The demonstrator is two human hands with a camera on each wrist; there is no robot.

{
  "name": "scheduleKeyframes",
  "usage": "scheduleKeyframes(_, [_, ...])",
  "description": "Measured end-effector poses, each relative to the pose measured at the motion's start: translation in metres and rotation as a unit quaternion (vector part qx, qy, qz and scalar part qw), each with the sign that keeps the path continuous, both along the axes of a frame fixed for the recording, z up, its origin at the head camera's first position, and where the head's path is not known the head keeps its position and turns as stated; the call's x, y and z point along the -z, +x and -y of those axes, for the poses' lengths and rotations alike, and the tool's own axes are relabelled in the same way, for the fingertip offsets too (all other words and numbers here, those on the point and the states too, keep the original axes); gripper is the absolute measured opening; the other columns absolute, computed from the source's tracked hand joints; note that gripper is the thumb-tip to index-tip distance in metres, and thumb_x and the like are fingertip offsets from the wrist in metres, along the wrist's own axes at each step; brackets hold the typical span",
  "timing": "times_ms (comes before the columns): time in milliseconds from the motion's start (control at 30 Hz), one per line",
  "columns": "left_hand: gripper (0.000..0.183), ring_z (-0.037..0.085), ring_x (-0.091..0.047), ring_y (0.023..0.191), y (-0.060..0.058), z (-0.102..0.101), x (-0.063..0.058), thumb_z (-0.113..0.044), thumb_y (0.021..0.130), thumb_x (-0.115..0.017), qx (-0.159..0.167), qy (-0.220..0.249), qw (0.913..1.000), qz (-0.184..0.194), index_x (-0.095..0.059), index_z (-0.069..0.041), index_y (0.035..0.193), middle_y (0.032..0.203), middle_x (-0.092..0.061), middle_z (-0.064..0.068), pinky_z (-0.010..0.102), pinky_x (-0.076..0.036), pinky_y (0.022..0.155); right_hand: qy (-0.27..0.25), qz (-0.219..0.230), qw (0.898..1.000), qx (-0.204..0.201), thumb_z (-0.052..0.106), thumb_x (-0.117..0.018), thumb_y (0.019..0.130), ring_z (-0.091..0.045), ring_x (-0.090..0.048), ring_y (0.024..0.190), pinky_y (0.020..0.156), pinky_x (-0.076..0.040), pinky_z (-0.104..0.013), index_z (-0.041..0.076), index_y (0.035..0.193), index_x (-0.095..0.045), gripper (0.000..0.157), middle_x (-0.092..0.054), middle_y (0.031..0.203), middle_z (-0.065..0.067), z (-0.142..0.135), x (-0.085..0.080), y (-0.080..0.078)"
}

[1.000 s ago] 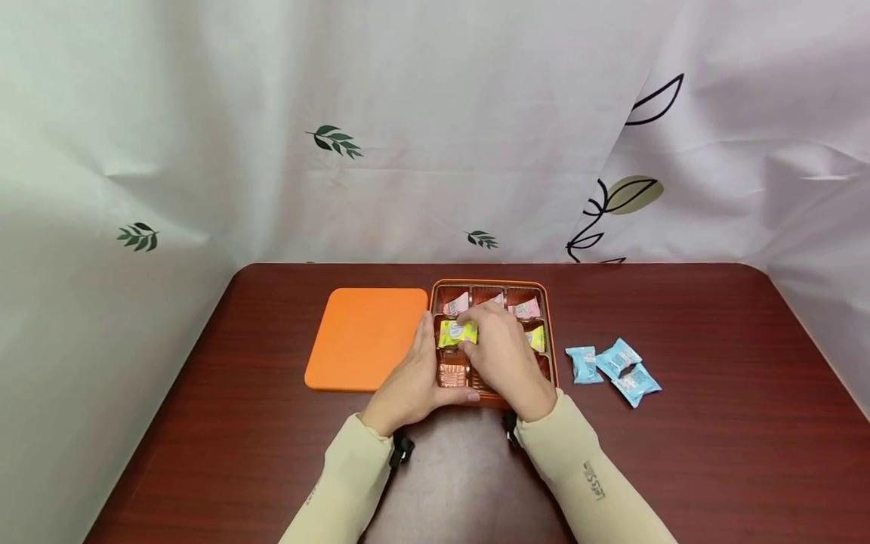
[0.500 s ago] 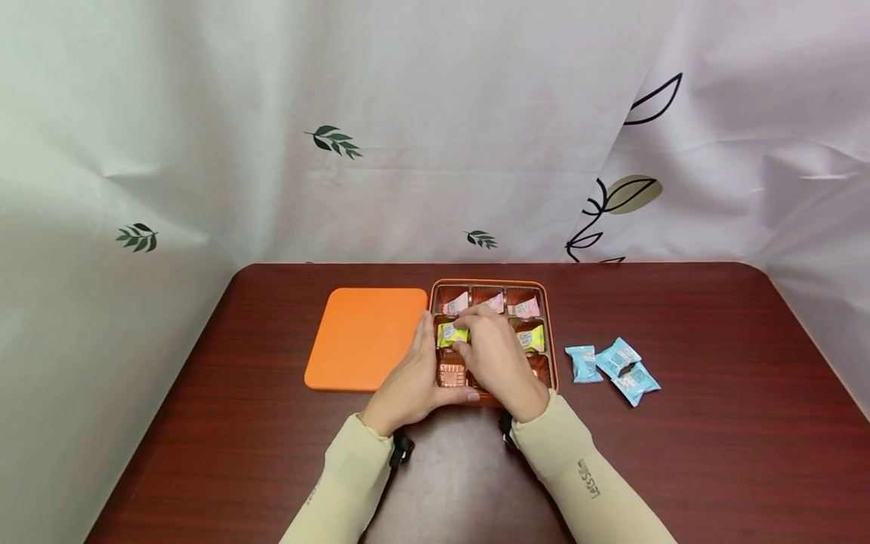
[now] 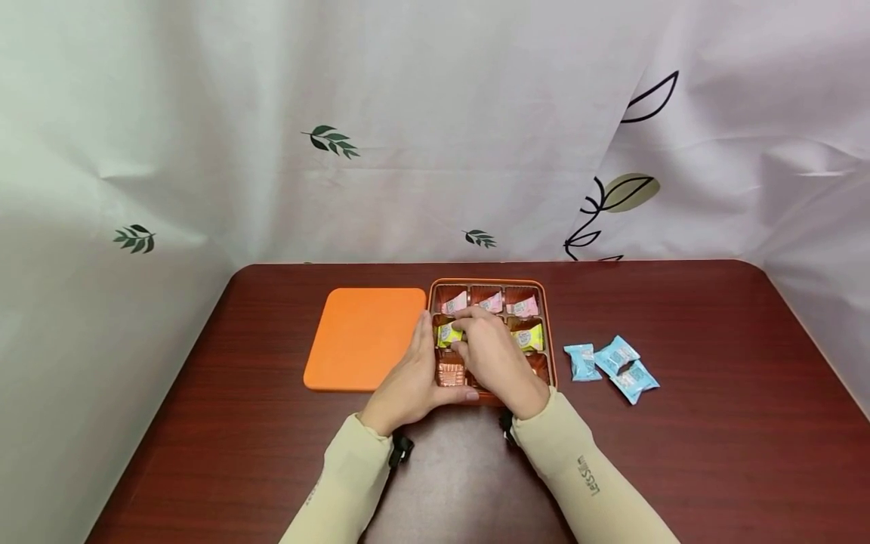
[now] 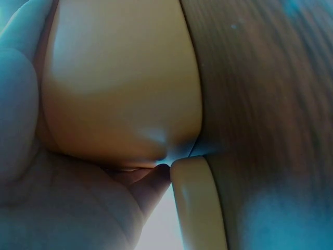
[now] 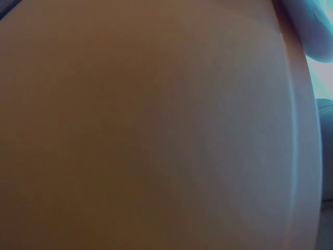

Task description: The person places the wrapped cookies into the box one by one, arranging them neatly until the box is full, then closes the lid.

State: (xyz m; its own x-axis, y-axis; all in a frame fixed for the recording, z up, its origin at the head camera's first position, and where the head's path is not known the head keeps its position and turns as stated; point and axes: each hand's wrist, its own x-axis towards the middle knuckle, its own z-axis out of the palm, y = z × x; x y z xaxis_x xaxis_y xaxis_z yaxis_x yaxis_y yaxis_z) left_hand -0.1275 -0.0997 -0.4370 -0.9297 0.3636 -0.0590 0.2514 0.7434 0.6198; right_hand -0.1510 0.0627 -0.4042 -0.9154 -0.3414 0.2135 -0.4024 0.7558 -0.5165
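Note:
An orange box (image 3: pixel 550 332) with a brown compartment tray lies before me in the head view. My left hand (image 3: pixel 410 378) rests against its near left corner, straight fingers along the left side and thumb along the front. My right hand (image 3: pixel 495 353) reaches over the middle row, thumb and forefinger pinching the right end of a yellow wrapped candy (image 3: pixel 447 335) in the left compartment. The middle compartment is hidden beneath this hand. Another yellow wrapped candy (image 3: pixel 529 338) lies in the right compartment. Pink wrapped candies (image 3: pixel 523 307) fill the far row. Orange box wall (image 4: pixel 125 78) fills much of the left wrist view.
Left of the box lies a flat orange lid (image 3: pixel 367 340). Several blue wrapped candies, one of them a separate blue candy (image 3: pixel 582 363), are on the dark red table (image 3: pixel 700 453) at right. A pale patterned curtain (image 3: pixel 421 151) stands behind the table.
The right hand has shifted slightly left over the middle row, uncovering more of the right yellow candy and covering more of the left one. The left hand stays on the box corner.

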Motion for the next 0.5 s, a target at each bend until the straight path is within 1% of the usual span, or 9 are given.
scheduleKeyframes(233, [0.135,0.025,-0.003,0.152,0.0,0.0002,0.0012,-0.066,0.077,-0.076,-0.001,0.0,1.0,-0.005,0.009,0.001,0.158,0.166,0.007,0.021,0.042,-0.024,0.119,0.015,0.011,1.0,-0.017,0.006,-0.074,0.091,-0.029,-0.062,0.116,0.094,-0.053,-0.042,-0.004,0.113,-0.074,0.024,-0.065,0.128,-0.013,-0.0003,-0.0006,-0.0004])
scheduleKeyframes(500, [0.135,0.025,-0.004,0.152,-0.0004,-0.0001,0.0017,-0.064,0.077,-0.077,-0.001,-0.001,1.0,-0.01,0.009,0.002,0.158,0.166,0.007,0.023,0.042,-0.024,0.119,0.041,0.004,0.998,-0.045,0.007,-0.07,0.094,-0.033,-0.064,0.112,0.09,-0.055,-0.042,-0.004,0.112,-0.074,0.021,-0.063,0.131,-0.015,-0.0004,-0.0011,-0.001])
